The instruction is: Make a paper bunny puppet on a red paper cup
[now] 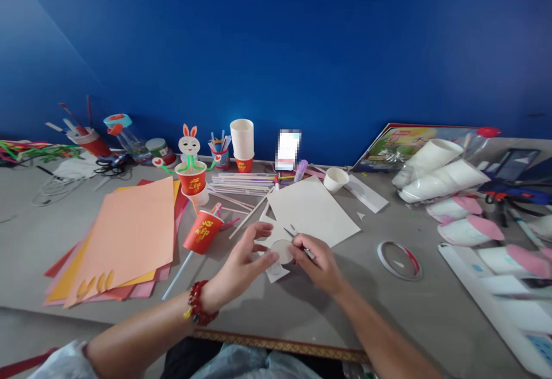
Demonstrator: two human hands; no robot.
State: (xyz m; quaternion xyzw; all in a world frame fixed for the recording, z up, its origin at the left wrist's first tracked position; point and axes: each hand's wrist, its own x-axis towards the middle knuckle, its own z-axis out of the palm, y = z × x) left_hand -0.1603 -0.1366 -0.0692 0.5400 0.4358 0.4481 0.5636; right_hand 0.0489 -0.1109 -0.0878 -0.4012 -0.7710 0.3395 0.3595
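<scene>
A small round disc of white paper is between my hands above the table. My right hand is closed around a pair of scissors, their blades pointing up and away to the left. The thumb and forefinger of that hand also meet the disc's right edge. My left hand has its fingers spread around the disc's left side, the thumb tip at its edge; I cannot tell whether it presses on it. Below lies a cut white paper scrap. A large white sheet lies just beyond.
Coloured paper sheets are stacked at left. A red cup with a straw lies tilted beside a rabbit-figure cup. Straws, a white cup and a phone are farther back. A tape roll and bagged cups are at right.
</scene>
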